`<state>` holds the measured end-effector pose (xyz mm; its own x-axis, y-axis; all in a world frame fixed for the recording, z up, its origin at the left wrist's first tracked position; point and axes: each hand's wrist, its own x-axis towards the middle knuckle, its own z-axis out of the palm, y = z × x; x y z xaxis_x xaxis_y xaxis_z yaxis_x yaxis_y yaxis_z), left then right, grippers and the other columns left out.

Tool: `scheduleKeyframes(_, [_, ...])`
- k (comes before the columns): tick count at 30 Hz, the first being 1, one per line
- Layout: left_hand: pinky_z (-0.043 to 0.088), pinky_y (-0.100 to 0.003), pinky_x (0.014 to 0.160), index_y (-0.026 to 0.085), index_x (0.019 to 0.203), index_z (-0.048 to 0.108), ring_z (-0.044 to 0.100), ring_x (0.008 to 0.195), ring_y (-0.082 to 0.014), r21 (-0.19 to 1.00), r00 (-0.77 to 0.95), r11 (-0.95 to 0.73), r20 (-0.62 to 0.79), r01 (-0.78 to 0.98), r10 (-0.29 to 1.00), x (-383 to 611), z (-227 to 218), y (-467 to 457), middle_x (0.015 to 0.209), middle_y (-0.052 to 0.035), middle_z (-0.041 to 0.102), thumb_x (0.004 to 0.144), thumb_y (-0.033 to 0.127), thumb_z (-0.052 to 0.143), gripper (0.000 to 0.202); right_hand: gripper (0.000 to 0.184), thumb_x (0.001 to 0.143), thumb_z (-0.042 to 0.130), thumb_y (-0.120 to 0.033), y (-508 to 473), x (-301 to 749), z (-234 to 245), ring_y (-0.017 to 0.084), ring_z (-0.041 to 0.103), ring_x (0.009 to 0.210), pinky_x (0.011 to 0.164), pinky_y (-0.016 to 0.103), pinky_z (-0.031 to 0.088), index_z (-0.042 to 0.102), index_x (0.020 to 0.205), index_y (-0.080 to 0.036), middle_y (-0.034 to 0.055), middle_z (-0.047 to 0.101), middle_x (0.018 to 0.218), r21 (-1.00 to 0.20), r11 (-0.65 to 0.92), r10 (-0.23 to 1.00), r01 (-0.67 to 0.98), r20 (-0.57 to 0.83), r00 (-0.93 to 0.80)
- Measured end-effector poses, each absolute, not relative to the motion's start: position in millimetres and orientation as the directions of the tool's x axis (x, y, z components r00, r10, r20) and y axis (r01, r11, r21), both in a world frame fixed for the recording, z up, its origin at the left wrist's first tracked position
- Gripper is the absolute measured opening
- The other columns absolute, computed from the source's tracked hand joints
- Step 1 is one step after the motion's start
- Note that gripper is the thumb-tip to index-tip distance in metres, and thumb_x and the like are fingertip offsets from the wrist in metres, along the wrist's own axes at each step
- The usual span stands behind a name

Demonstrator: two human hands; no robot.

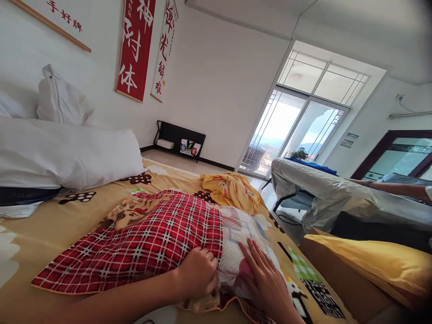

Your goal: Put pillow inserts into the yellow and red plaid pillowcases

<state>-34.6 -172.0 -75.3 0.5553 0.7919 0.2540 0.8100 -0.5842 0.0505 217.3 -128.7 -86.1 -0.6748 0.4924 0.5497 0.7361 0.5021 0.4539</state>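
Observation:
A red plaid pillowcase lies on the bed, partly pulled over a pale patterned pillow whose end sticks out on the right. My left hand is closed in a fist on the open edge of the pillowcase. My right hand lies flat with fingers stretched out on the exposed pillow, just right of the left hand.
The bed has a yellow printed sheet. A white duvet and a white pillow lie at the left. A crumpled yellow cloth sits at the far edge. Another person's legs in grey trousers stretch across at the right.

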Motion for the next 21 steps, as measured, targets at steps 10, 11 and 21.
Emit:
scheduleKeyframes(10, [0.049,-0.039,0.082,0.013,0.089,0.061,0.062,0.088,-0.0242,0.026,0.616,-0.648,0.284,0.762,0.735,-33,-88,-174,0.094,-0.0108,0.068,0.086,0.025,0.052,0.015,0.065,0.082,0.054,-0.023,-132,204,-107,0.025,0.057,0.097,0.087,0.039,0.040,0.039,0.145,-0.024,0.0100,0.064,0.117,0.478,0.575,0.421,0.664,0.523,-0.741])
scheduleKeyframes(11, [0.048,-0.039,0.082,0.013,0.090,0.060,0.062,0.089,-0.0241,0.025,0.619,-0.652,0.288,0.758,0.731,-32,-90,-173,0.095,-0.0107,0.068,0.085,0.026,0.053,0.015,0.064,0.081,0.055,-0.019,-127,200,-106,0.024,0.057,0.090,0.082,0.037,0.041,0.042,0.143,-0.023,0.0088,0.065,0.108,0.465,0.590,0.435,0.661,0.507,-0.744])
scheduleKeyframes(21, [0.046,-0.038,0.082,0.016,0.092,0.057,0.058,0.087,-0.0225,0.230,0.338,-0.498,0.500,0.836,0.797,16,-75,-176,0.093,-0.0082,0.064,0.085,0.017,0.045,0.013,0.015,0.092,0.051,-0.021,-110,170,-91,0.018,0.058,0.081,0.069,0.031,0.049,0.066,0.089,-0.020,0.0048,0.064,0.088,0.176,0.774,0.444,0.608,0.533,-0.720])
